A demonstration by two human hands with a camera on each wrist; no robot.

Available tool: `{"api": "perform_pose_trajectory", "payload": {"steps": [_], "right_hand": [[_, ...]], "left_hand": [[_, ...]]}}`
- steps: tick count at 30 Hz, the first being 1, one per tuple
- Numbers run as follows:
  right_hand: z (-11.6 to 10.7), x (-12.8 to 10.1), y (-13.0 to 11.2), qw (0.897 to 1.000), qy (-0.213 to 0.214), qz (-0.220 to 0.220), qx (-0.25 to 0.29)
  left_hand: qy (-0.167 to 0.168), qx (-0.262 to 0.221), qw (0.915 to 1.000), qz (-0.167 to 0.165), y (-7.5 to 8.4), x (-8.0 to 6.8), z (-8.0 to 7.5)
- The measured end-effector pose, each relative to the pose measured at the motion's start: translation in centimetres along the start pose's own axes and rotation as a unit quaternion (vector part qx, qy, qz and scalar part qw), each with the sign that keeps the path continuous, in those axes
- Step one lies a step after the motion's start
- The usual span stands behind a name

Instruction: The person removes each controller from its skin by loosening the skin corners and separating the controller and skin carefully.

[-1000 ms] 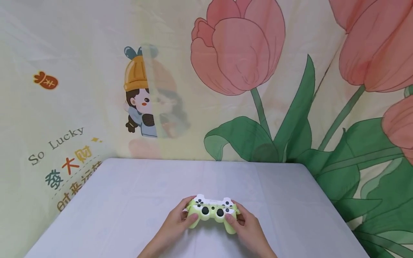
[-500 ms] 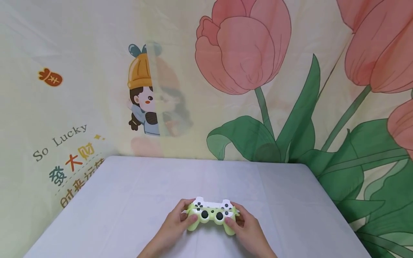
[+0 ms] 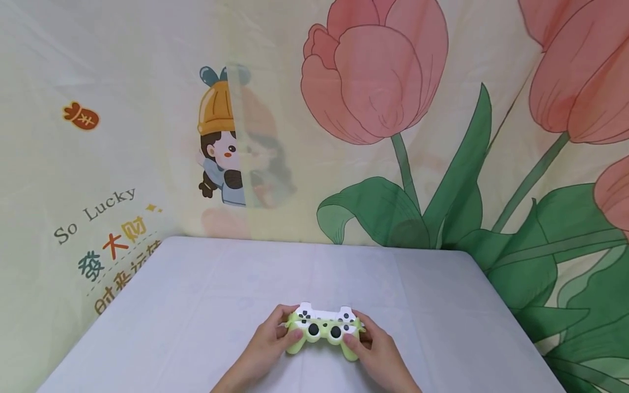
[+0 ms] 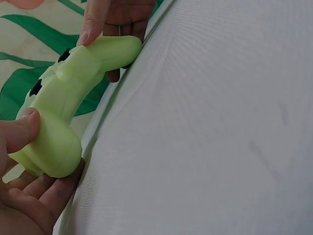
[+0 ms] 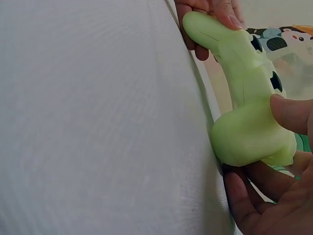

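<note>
A game controller [image 3: 321, 331] in a pale green sleeve, with a white top and black sticks, is held in both hands just above the white table [image 3: 196, 305] near its front edge. My left hand [image 3: 269, 339] grips the left handle, thumb on top. The right handle is gripped by my right hand [image 3: 371, 345] the same way. In the left wrist view the green controller [image 4: 63, 117] lies between my left thumb [image 4: 19, 129] and fingers, the other hand at its far end. The right wrist view shows the controller [image 5: 244, 107] wrapped by my right hand [image 5: 279, 171].
The table is covered with a white cloth. Behind and to both sides hangs a printed fabric backdrop [image 3: 373, 109] with big pink tulips, green leaves, a cartoon figure [image 3: 221, 147] and "So Lucky" lettering [image 3: 93, 215].
The controller and both hands stay in the same grip; the head view has shifted slightly, so everything sits a little lower and to the right in frame.
</note>
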State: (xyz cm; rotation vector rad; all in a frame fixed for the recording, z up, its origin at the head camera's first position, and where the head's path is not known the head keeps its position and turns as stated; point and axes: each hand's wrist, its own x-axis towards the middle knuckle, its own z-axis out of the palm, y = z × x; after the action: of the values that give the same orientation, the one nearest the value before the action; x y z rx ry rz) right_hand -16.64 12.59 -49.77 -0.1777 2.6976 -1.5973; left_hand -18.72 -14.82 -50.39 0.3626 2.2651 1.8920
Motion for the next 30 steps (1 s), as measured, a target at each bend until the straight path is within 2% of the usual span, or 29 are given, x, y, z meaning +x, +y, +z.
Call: {"api": "perform_pose_trajectory", "payload": {"steps": [3,6,12,14,18,22,30], "right_hand": [[0.0,0.0,-0.1,1.000,0.003,-0.001,-0.011],[-0.3,0.2,-0.5,0.999,0.024,-0.011,-0.031],[-1.1,0.7,-1.7,0.987,0.076,-0.091,-0.104],[-1.3,0.9,-2.0,0.983,0.067,-0.126,-0.114],[-1.7,1.5,-2.5,0.975,0.021,-0.175,-0.138],[-1.9,2.1,-3.2,0.968,-0.012,-0.195,-0.159],[-2.3,2.9,-4.7,0.973,-0.064,-0.145,-0.166]], "left_hand": [[-0.001,-0.005,1.0000,0.003,0.0,0.1,0.0],[-0.002,-0.006,1.0000,0.005,0.1,0.2,0.0],[-0.005,-0.001,1.0000,0.000,0.2,0.2,-0.1],[-0.005,0.000,1.0000,-0.004,0.1,0.1,-0.1],[-0.005,0.001,1.0000,-0.003,0.1,0.1,-0.1],[-0.006,-0.002,1.0000,0.000,0.1,0.1,-0.1],[-0.003,-0.002,1.0000,-0.001,0.0,0.1,-0.2]]}}
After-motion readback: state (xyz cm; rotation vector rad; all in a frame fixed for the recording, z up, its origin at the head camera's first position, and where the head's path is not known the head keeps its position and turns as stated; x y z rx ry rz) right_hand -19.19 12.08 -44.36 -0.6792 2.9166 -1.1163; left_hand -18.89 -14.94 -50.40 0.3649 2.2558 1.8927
